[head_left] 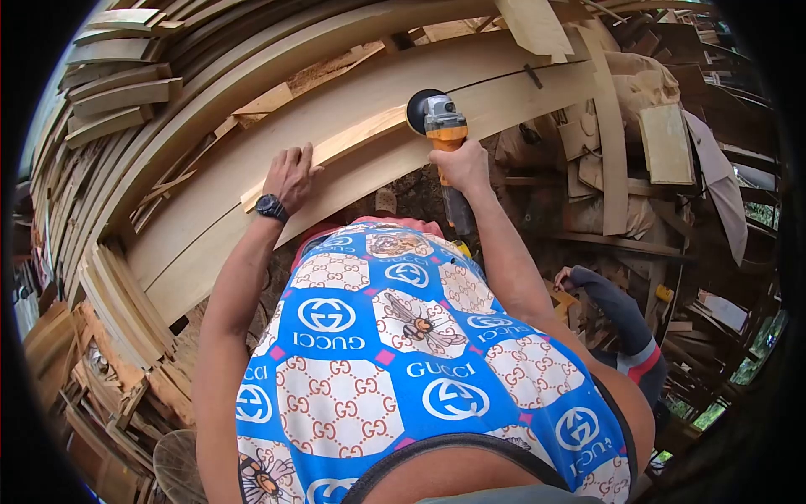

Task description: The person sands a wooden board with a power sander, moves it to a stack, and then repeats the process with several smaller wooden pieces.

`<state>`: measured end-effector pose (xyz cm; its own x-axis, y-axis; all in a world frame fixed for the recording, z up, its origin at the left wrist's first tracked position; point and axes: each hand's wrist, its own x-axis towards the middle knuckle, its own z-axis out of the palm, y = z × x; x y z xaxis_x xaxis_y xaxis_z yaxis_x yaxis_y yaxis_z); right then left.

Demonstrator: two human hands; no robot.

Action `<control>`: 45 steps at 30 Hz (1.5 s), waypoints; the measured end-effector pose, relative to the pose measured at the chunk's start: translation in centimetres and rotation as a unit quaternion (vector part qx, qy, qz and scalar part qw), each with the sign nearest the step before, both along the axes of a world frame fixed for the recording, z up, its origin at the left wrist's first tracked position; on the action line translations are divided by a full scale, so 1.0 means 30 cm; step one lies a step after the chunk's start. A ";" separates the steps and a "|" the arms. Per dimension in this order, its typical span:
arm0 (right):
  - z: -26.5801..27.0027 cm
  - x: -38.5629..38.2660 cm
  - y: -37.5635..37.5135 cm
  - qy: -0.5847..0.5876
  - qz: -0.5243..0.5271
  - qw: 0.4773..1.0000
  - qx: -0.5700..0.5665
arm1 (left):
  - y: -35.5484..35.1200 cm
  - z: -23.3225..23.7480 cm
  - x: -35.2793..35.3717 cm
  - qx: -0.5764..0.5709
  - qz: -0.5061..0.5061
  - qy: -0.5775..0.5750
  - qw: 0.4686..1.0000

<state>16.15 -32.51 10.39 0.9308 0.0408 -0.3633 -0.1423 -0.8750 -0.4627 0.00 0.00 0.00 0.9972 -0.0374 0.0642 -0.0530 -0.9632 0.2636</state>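
Observation:
My right hand (463, 165) is wrapped round the orange and grey body of an angle grinder (445, 126). The tool's round black disc lies at the right end of a narrow wooden strip (357, 136). This strip rests on a wide pale plank (504, 97). At the strip's left part, my left hand (291, 175) lies with its fingers spread over the wood beside it, a black watch on the wrist. A thin dark line runs along the plank right of the disc.
Curved boards (126, 97) are stacked at the upper left, with more wood pieces (126, 311) below. A co-worker's sleeved arm (617, 311) reaches in at the right. An upright board (609, 143) and a leaning panel (666, 144) stand near the plank's right end.

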 end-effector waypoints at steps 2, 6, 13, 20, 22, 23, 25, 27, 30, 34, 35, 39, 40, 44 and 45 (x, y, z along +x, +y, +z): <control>0.004 -0.002 -0.005 -0.006 0.001 1.000 -0.007 | -0.006 0.001 -0.001 0.003 -0.003 -0.003 1.000; 0.003 0.015 0.018 -0.003 -0.010 1.000 0.003 | 0.027 -0.007 0.006 0.010 -0.009 -0.008 1.000; -0.029 0.004 0.036 -0.004 -0.004 1.000 0.023 | 0.047 0.010 -0.007 0.032 -0.010 -0.008 0.999; -0.053 0.028 -0.003 -0.034 -0.031 0.999 0.007 | 0.042 0.006 0.007 0.025 -0.008 -0.018 1.000; -0.056 0.026 -0.032 -0.025 -0.063 0.996 0.051 | 0.058 0.020 0.012 -0.007 -0.006 -0.005 1.000; -0.063 0.025 -0.052 -0.011 -0.095 0.991 0.092 | 0.071 0.030 0.013 -0.045 -0.005 0.012 0.999; -0.069 0.016 -0.090 -0.020 -0.104 0.983 0.151 | 0.078 0.071 -0.015 -0.159 0.019 0.024 0.987; -0.030 -0.023 -0.117 0.083 -0.187 0.907 0.368 | 0.098 0.118 -0.043 -0.216 0.031 0.131 0.967; 0.006 -0.058 -0.149 0.100 -0.201 0.896 0.384 | 0.131 0.106 -0.126 -0.382 0.109 0.172 0.902; -0.020 -0.083 -0.214 0.124 -0.220 0.884 0.393 | 0.084 0.139 -0.175 -0.555 0.191 0.101 0.803; -0.043 -0.084 -0.235 0.117 -0.216 0.885 0.395 | 0.050 0.125 -0.181 -0.605 0.227 0.036 0.762; -0.012 -0.093 -0.272 0.133 -0.215 0.889 0.381 | -0.135 0.072 -0.120 -0.696 0.374 -0.190 0.583; -0.011 -0.091 -0.285 0.135 -0.212 0.888 0.385 | -0.172 0.060 -0.106 -0.719 0.405 -0.170 0.538; -0.021 -0.095 -0.324 0.139 -0.192 0.897 0.373 | -0.316 -0.052 -0.028 -0.766 0.506 -0.072 0.391; -0.022 -0.095 -0.332 0.141 -0.186 0.897 0.375 | -0.349 -0.093 -0.002 -0.775 0.502 -0.064 0.379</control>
